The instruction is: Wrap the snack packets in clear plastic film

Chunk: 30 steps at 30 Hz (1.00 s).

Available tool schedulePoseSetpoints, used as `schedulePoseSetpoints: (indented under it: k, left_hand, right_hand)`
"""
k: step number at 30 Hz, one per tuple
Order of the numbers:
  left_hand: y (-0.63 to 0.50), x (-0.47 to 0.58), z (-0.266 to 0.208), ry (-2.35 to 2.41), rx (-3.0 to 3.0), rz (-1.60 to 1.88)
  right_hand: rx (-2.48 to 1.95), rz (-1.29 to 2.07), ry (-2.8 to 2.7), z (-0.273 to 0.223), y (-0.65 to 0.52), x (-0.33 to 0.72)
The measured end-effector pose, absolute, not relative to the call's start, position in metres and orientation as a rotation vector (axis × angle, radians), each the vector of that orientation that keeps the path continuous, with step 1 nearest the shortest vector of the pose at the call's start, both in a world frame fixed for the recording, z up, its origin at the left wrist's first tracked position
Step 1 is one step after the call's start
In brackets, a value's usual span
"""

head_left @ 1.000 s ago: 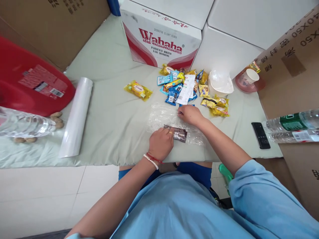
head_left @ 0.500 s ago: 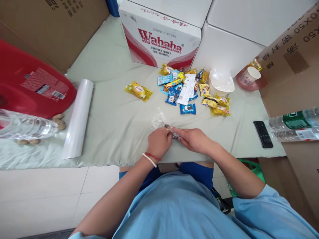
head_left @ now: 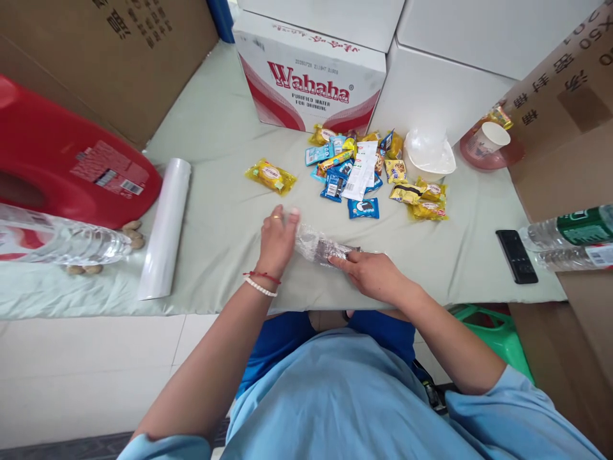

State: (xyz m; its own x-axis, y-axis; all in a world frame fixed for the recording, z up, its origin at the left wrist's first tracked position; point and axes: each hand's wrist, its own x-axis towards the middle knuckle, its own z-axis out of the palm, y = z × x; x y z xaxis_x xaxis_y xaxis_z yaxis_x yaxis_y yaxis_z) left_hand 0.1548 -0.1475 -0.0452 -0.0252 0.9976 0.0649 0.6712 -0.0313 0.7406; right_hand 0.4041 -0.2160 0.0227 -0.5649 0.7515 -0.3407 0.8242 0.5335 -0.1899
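Observation:
My left hand (head_left: 278,239) pinches the left end of a crumpled sheet of clear plastic wrap (head_left: 307,243), which stretches over the cloth toward the right. My right hand (head_left: 371,271) grips a flat, dark item (head_left: 338,250) at the wrap's other end, with fingertips pressed on top. Clear film lies around that item, and its exact kind cannot be made out. Beyond the hands is a pile of small packaged snacks (head_left: 335,182) with a white paper slip (head_left: 360,172) on top. A single yellow snack packet (head_left: 271,177) lies apart, above my left hand.
On the left are a roll of plastic film (head_left: 165,230), a red jug (head_left: 96,160), a water bottle (head_left: 81,239) and walnuts (head_left: 134,235). A Wahaha carton (head_left: 311,83) stands behind. On the right are a white bowl (head_left: 430,167), a paper cup (head_left: 488,140) and a black phone-like device (head_left: 517,257).
My left hand has moved left and away from my right hand, drawing the plastic wrap out between them. The dark item shows more now. The view has shifted slightly.

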Motion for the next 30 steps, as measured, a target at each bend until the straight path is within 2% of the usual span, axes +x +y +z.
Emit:
schedulePoseSetpoints:
  k: [4, 11, 16, 18, 20, 22, 24, 27, 30]
  left_hand:
    - [-0.152, 0.155, -0.036, 1.769, 1.831, 0.511]
    - [-0.198, 0.178, -0.004, 1.674, 1.881, 0.778]
    - [-0.224, 0.219, -0.012, 1.511, 2.219, 0.66]
    - [-0.228, 0.223, -0.017, 1.515, 2.331, 0.602]
    - [-0.231, 0.223, -0.021, 1.533, 2.411, 0.543]
    - [-0.234, 0.221, -0.023, 1.541, 2.464, 0.497]
    - [-0.237, 0.22, -0.026, 1.533, 2.507, 0.469]
    - [-0.243, 0.22, -0.034, 1.529, 2.543, 0.445]
    - [-0.247, 0.219, -0.041, 1.532, 2.549, 0.43]
  right_hand:
    - [1.374, -0.627, 2.657, 0.024, -0.222, 0.411]
    - [1.533, -0.792, 2.682, 0.007, -0.23, 0.4]
    - [1.511, -1.029, 2.836, 0.0, -0.23, 0.407]
    - [1.677, -1.14, 2.905, 0.001, -0.228, 0.423]
    - [2.041, -0.989, 2.881, -0.001, -0.227, 0.439]
    - [2.343, -0.679, 2.746, -0.009, -0.226, 0.449]
    - [2.383, -0.526, 2.645, -0.018, -0.227, 0.454]
    - [2.299, -0.58, 2.64, -0.024, -0.231, 0.456]
    - [2.331, -0.875, 2.565, -0.01, -0.232, 0.457]
